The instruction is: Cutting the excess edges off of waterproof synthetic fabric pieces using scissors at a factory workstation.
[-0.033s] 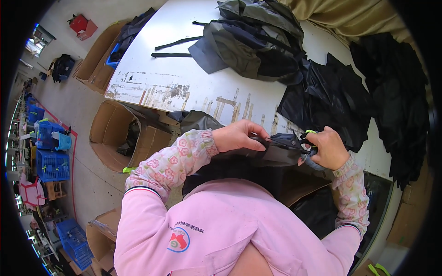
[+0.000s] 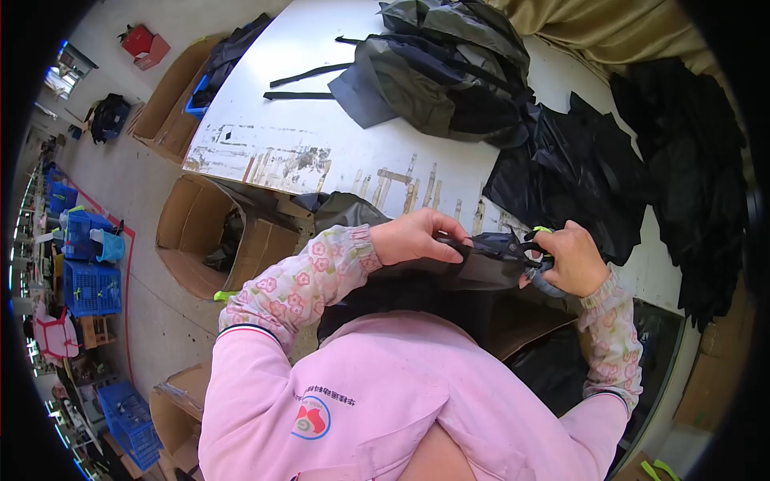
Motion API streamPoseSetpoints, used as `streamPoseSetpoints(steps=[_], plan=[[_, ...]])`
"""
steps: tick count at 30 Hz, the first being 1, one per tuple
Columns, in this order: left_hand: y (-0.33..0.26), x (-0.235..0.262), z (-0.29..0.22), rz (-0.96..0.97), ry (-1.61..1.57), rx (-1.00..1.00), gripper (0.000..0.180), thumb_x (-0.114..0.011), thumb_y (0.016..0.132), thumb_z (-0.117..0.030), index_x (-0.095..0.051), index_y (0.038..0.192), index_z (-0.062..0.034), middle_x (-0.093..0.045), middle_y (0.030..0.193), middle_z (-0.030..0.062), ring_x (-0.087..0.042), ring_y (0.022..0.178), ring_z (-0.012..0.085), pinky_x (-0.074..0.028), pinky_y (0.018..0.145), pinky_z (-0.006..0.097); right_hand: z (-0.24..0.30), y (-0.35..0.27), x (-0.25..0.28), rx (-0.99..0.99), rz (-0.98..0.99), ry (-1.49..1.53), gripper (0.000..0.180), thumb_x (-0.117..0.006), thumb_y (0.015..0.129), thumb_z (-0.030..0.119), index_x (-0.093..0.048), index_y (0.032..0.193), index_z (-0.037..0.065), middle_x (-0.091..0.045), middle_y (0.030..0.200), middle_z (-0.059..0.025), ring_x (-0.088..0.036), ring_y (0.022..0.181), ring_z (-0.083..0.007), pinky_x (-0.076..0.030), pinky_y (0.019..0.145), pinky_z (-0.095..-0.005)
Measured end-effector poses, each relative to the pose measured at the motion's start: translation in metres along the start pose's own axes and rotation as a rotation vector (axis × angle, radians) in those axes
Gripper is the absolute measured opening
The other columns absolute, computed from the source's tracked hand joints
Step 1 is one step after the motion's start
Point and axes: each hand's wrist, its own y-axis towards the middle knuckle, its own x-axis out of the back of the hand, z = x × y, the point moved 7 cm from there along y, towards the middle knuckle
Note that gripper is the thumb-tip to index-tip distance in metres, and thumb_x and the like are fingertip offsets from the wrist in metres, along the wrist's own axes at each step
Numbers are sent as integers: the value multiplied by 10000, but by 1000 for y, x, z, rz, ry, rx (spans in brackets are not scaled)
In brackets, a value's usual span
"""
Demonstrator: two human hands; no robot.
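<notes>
With thumb and fingers pinched together, my left hand (image 2: 421, 238) grips the edge of a dark, shiny fabric piece (image 2: 489, 271). The cloth stretches across to the right and hangs in front of my body at the table's near edge. Closed around scissors (image 2: 539, 250) with black and yellow-green handles is my right hand (image 2: 573, 260). Their blades meet the fabric's right end, where folds partly hide them. Below the scissors, greyish-blue material (image 2: 545, 284) shows by my right fingers. Another olive-grey fabric part (image 2: 349, 210) lies over the table edge beyond my left wrist.
On the white table (image 2: 257, 120), dark olive bags with straps (image 2: 425, 84) are heaped at the far side. Black fabric (image 2: 569, 176) lies right of centre, and more black cloth (image 2: 682, 176) hangs at far right. Cardboard boxes (image 2: 192, 228) and blue crates (image 2: 92, 289) stand on the left floor.
</notes>
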Motion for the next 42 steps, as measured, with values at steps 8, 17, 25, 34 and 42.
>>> streamPoseSetpoints(steps=[8, 17, 25, 34, 42], plan=[[24, -25, 6, -13, -123, -256, 192, -701, 808, -36, -612, 975, -1, -634, 859, 5, -568, 832, 94, -463, 747, 240, 39, 30, -17, -128, -120, 746, 351, -824, 725, 136, -556, 911, 7, -623, 796, -139, -602, 699, -223, -479, 658, -324], [-70, 105, 18, -43, 846, 88, 398, -794, 773, -285, -609, 979, 1, -639, 830, 121, -589, 780, 197, -468, 742, 330, -7, 9, -33, -259, -119, 775, 271, -775, 728, 6, -538, 860, 23, -569, 735, -39, -521, 682, -101, -449, 643, -257], [-97, 145, 56, -270, 148, 85, 197, -726, 842, -118, -688, 1010, -21, -668, 867, -30, -569, 820, 55, -458, 785, 223, -49, 7, -68, -405, -106, 813, 244, -765, 737, 25, -538, 828, 33, -530, 703, 9, -471, 666, -77, -416, 624, -244], [-104, 126, 33, -340, 14, 10, 175, -715, 846, -83, -701, 1001, -2, -680, 887, -18, -583, 827, 49, -466, 787, 211, -64, 20, -75, -377, -115, 700, 252, -760, 721, 17, -535, 831, 30, -519, 690, -9, -456, 655, -90, -416, 616, -263], [-112, 181, -88, -656, 510, -333, 166, -687, 863, -108, -713, 988, -2, -686, 875, -7, -597, 831, 50, -480, 779, 219, -66, 70, 22, -273, -525, 479, 183, -699, 791, 55, -549, 886, 11, -616, 752, -94, -591, 689, -167, -460, 644, -305]])
